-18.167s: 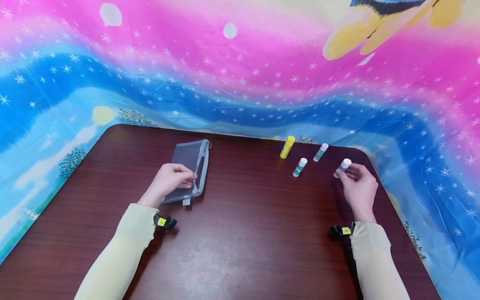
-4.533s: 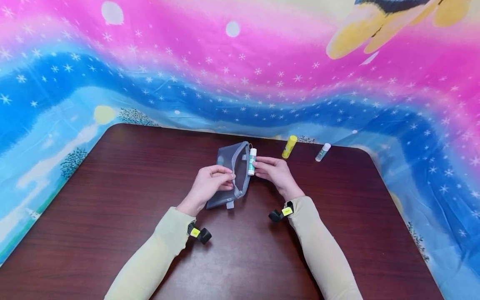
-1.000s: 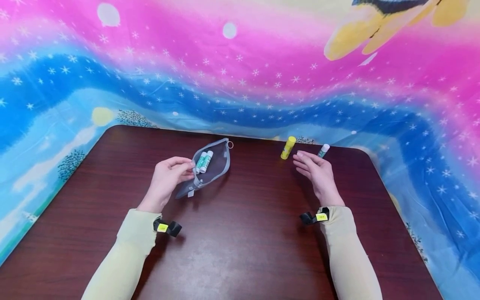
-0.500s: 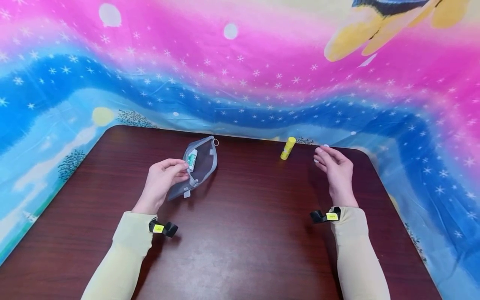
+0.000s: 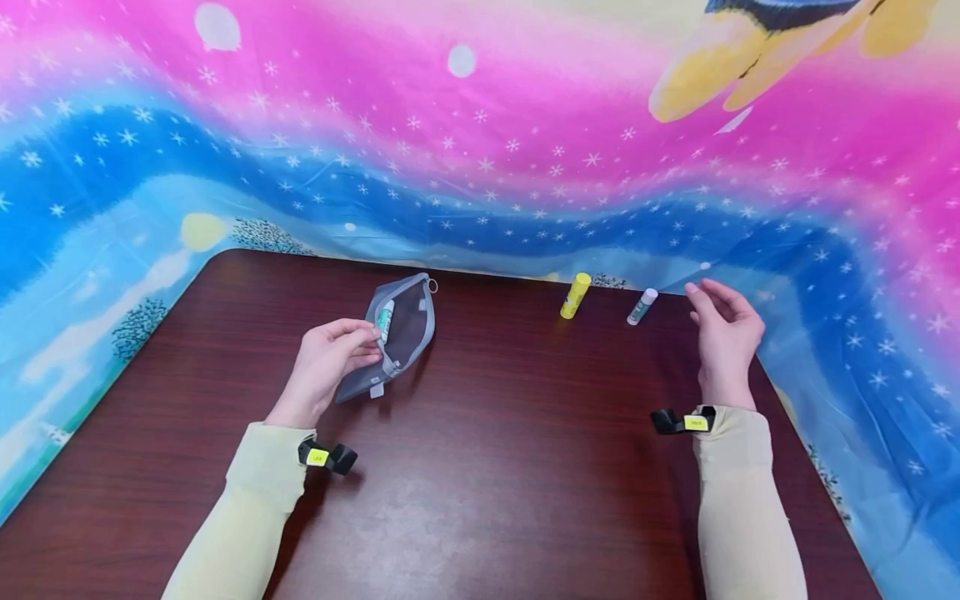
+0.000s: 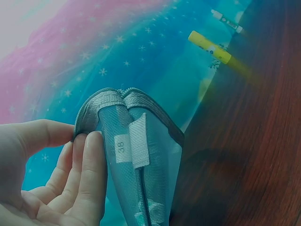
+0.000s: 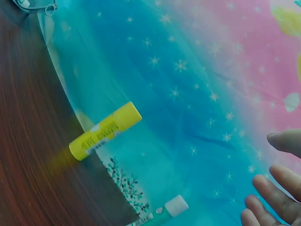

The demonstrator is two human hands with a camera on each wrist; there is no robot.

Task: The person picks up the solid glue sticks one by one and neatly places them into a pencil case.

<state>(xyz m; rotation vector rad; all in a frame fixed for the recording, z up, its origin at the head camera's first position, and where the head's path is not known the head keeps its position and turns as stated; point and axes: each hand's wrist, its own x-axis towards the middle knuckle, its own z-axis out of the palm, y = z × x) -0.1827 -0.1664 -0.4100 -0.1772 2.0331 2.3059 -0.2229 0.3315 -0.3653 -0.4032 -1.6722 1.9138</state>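
Note:
My left hand (image 5: 326, 367) pinches the zippered rim of a grey mesh zip pouch (image 5: 408, 329), holding its mouth wide. Inside, against the near-left wall, leans a glue stick (image 5: 386, 320) with a green-and-white label. In the left wrist view, thumb and fingertips grip the pouch's zipper edge beside a small fabric tab (image 6: 139, 141). My right hand (image 5: 729, 342) is raised at the table's right side with nothing in it, fingers loosely bent. Left of it stands a white-capped glue stick (image 5: 642, 307), and farther left a thicker yellow glue stick (image 5: 576, 297), both upright.
The dark wooden table (image 5: 480, 467) has its far edge just behind the two standing sticks. A patterned cloth backdrop (image 5: 525, 150) in pink and blue hangs behind and along the sides. A ring pull (image 5: 432, 286) sticks out from the pouch's far end.
Earlier, the right hand brought a white-capped glue stick to the pouch; two later showed inside. The pouch has shifted left. The right hand has passed the remaining white-capped stick, moving right.

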